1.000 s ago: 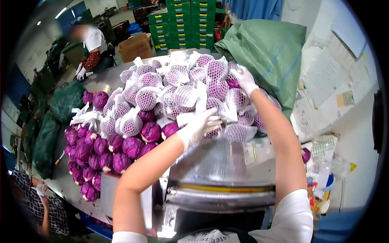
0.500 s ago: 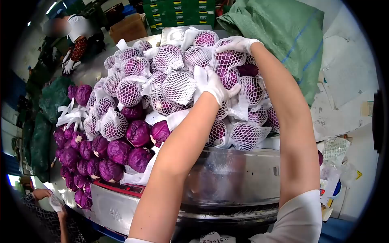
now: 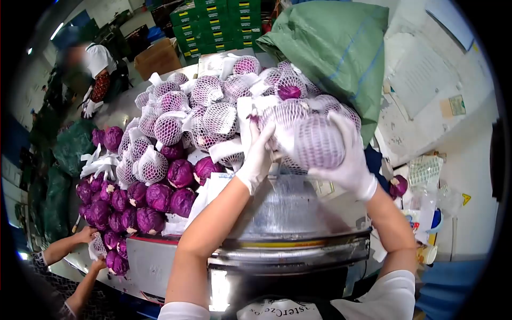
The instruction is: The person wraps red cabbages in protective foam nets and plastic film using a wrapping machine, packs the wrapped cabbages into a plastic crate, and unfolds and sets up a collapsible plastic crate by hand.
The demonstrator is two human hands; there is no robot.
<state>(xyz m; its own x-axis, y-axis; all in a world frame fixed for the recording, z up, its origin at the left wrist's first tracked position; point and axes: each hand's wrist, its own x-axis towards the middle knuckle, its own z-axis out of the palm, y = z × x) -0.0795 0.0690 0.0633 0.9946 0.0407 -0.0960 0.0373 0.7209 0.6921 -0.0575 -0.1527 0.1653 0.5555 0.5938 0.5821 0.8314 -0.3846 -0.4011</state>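
Note:
Both my hands wear white gloves. My right hand point(image 3: 349, 160) is wrapped round the right side of a net-wrapped purple cabbage point(image 3: 319, 143), which is blurred by motion. My left hand point(image 3: 257, 157) is upright at the left of another netted cabbage point(image 3: 285, 114), fingers bent towards it; what they grip is partly hidden. Behind and to the left lies a pile of cabbages in white foam nets point(image 3: 220, 118). Bare purple cabbages point(image 3: 158, 197) are heaped at the left. Under my hands is a shiny metal surface point(image 3: 288, 208).
A green sack point(image 3: 341, 48) stands behind the pile at the right. Green crates point(image 3: 216, 24) and a cardboard box point(image 3: 157, 58) are at the back. One person point(image 3: 101, 66) is at the far left; a co-worker's hands point(image 3: 90, 234) hold a white net at the lower left.
My right hand has come down and nearer from the back of the pile, with a netted cabbage in it. My left hand has shifted slightly left and down. The co-worker's hands have moved to the bare cabbages.

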